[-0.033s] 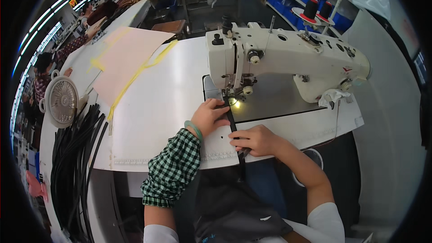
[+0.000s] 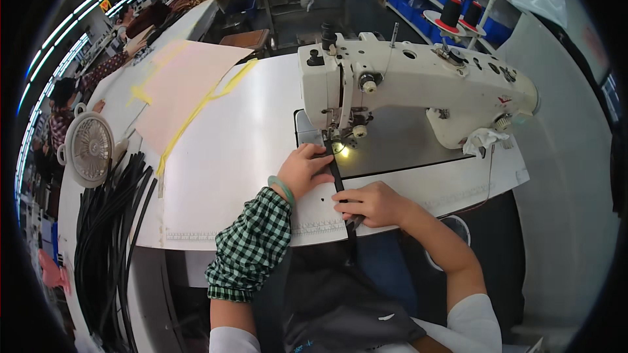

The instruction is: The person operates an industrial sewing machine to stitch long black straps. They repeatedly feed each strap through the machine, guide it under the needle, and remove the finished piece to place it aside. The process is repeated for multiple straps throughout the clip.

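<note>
A narrow black strap (image 2: 337, 176) runs from under the needle area of a white sewing machine (image 2: 405, 68) toward me and over the table's front edge. My left hand (image 2: 305, 168) lies close to the presser foot (image 2: 335, 136), its fingers and thumb closing on the strap from the left. Nearer the edge, my right hand (image 2: 373, 204) pinches the same strap between thumb and fingers. A small dark piece (image 2: 356, 221) juts out beneath the right fingers; its kind is unclear. The strap's lower end hangs against my dark apron (image 2: 327, 287).
Many loose black strips (image 2: 108, 235) drape over the table's left side beside a round ornate dish (image 2: 90, 147). A pink sheet with yellow tape (image 2: 190, 85) lies at far left. Black thread spools (image 2: 451, 12) stand behind the machine, and a white cloth (image 2: 485, 140) touches its base.
</note>
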Demonstrator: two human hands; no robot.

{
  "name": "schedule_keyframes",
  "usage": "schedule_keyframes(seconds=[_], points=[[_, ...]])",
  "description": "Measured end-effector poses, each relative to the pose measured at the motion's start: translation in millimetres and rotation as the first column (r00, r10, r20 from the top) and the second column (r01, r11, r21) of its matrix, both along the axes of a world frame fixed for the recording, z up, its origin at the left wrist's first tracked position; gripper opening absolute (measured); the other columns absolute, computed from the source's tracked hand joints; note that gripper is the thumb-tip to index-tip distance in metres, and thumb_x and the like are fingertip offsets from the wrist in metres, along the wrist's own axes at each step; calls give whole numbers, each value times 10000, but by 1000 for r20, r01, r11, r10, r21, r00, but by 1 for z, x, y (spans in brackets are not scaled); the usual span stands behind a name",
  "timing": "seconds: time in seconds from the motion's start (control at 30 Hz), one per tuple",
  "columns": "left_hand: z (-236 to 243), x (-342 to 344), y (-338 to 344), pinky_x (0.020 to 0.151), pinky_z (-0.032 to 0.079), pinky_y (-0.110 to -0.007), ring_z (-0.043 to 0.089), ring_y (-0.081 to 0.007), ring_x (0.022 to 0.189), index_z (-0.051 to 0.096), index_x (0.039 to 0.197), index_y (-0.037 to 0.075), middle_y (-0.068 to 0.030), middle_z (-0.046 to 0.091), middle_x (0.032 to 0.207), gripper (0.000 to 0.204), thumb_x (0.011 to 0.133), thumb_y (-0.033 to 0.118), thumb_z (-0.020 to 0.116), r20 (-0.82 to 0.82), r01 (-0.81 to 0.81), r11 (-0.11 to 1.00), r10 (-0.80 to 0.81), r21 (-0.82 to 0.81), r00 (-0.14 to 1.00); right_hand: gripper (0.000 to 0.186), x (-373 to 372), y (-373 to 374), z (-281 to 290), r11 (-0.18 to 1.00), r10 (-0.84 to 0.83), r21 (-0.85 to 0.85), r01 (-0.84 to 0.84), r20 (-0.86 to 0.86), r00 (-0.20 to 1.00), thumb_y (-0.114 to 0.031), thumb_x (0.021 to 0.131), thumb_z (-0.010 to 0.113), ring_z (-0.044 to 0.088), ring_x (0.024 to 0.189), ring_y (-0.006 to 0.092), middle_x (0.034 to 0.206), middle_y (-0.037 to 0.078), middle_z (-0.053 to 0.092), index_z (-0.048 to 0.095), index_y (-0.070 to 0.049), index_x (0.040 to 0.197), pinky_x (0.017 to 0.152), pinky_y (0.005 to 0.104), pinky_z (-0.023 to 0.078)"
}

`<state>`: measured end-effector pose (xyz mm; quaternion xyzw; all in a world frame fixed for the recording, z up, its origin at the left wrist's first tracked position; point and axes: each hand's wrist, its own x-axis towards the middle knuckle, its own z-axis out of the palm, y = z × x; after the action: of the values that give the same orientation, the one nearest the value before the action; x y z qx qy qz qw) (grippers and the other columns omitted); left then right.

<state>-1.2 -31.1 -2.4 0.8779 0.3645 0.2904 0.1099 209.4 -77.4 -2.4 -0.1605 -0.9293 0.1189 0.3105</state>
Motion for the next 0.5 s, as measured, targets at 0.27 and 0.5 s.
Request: schedule_keyframes(seconds=[0.27,0.5], points=[[0,-2,-3,788,441,-325,494,-250,925,614,978,38,-96,525,1018,408,618,200,716,4,-7,1000,7,-1,1000,132,-2,-2,3,1000,-10,7,10,28,1000,-153,670,653,575,552,166,919,-16,584,575,-104,764,481,274,444],[-1,0,-1,788,441,-329,496,-253,923,614,979,33,-99,527,1015,413,616,203,717,-2,-6,1000,6,8,1000,139,0,-1,6,1000,-3,7,3,31,1000,-144,669,650,571,546,173,910,-10,583,574,-95,774,482,281,444]])
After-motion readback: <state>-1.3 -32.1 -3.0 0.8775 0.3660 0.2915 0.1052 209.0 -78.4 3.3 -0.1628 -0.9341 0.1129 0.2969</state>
